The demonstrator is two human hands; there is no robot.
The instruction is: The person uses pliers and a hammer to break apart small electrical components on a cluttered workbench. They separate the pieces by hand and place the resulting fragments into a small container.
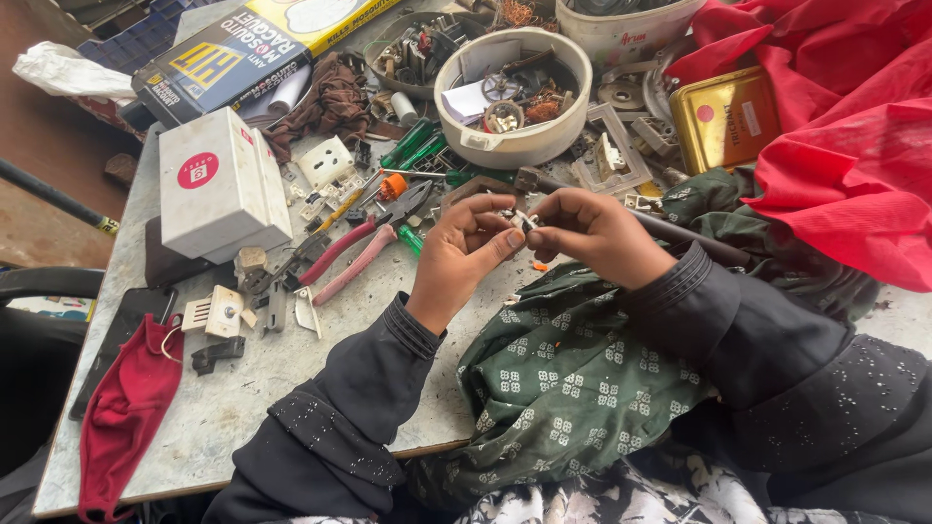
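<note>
Cluttered stone tabletop (243, 388), mid-area: left hand (464, 254) & right hand (592, 233) both pinch one tiny white plastic part (525, 220) between fingertips, just above the table. Prob. light, stiff, a bit brittle, easy to drop; best held by its edges. Pink-handled pliers (354, 254) lie near, white round bowl (512, 97) of metal scraps toward the far edge.

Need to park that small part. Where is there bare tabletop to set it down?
Bare tabletop lies between the red cloth mask, the left sleeve and the pliers. Near the white bowl and white box it is crowded with parts and tools.
</note>
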